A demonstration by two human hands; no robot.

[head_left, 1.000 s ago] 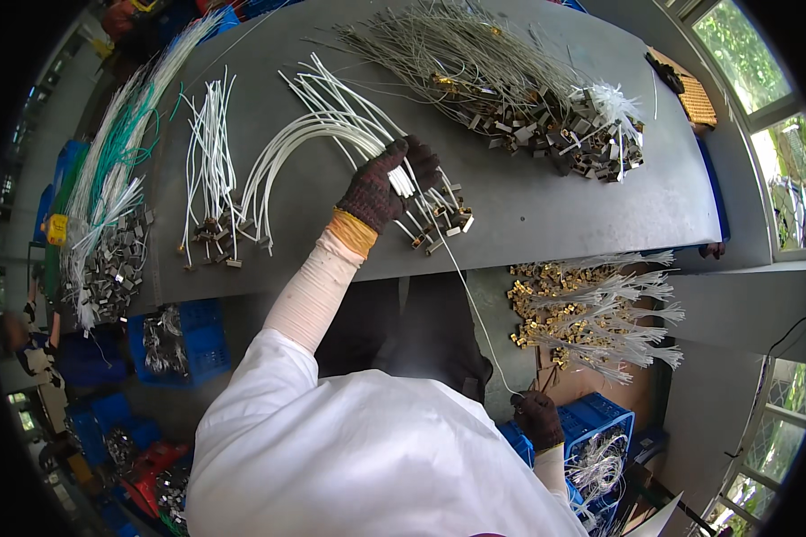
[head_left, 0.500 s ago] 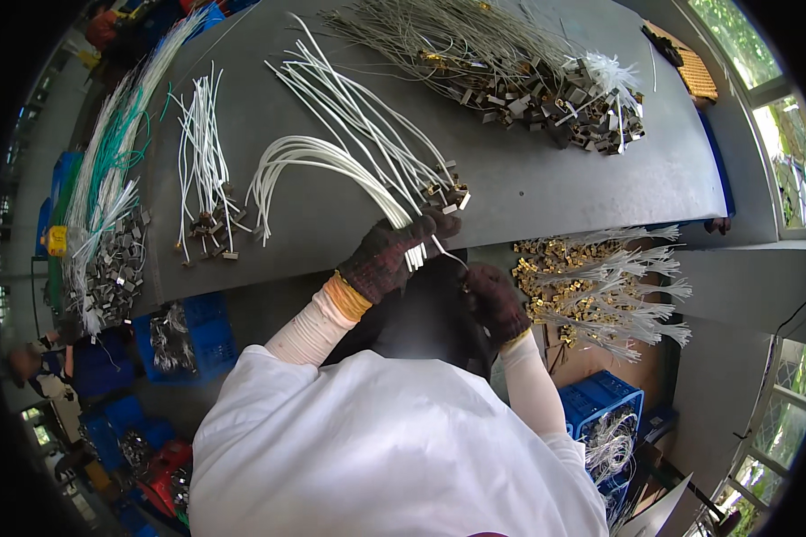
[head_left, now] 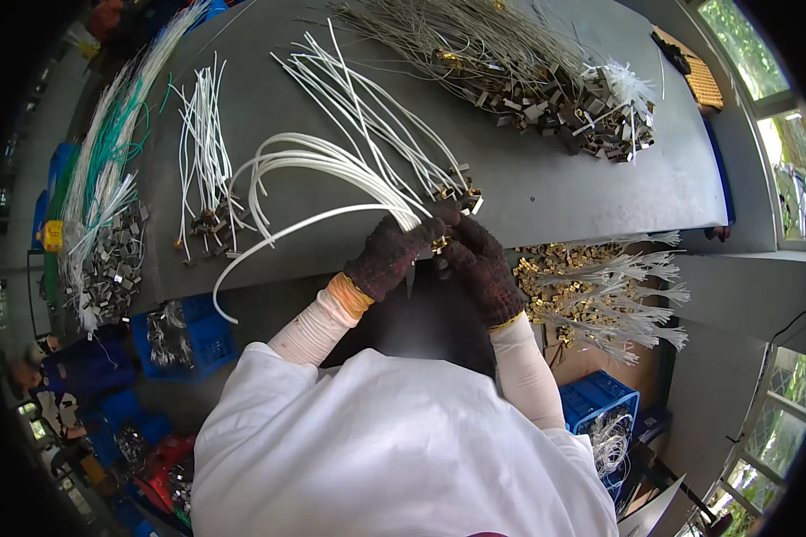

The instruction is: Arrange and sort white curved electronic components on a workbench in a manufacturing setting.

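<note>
My left hand (head_left: 387,258), in a dark knitted glove, is closed around a bundle of white tubes (head_left: 331,159) that arches away to the left. One white tube hangs apart from the rest, curving down past the table edge. Right beside it, my gloved right hand (head_left: 485,273) has its fingers drawn together on a small brass-coloured metal piece (head_left: 440,243). The fingertips of both hands meet there and partly hide it. Just beyond them, more white tubes (head_left: 376,116) with metal ends (head_left: 461,192) lie on the grey table (head_left: 510,210).
Grey wires with metal clips (head_left: 546,107) are heaped at the far right. Brass-ended white bundles (head_left: 591,286) lie to the right. Tubes (head_left: 206,143) and white and green strands (head_left: 107,170) lie at left. Blue crates (head_left: 208,336) (head_left: 600,394) stand below table height.
My right hand has moved up and left to meet the left hand. A brass-coloured piece now shows between them. One tube of the held bundle has swung out to the lower left.
</note>
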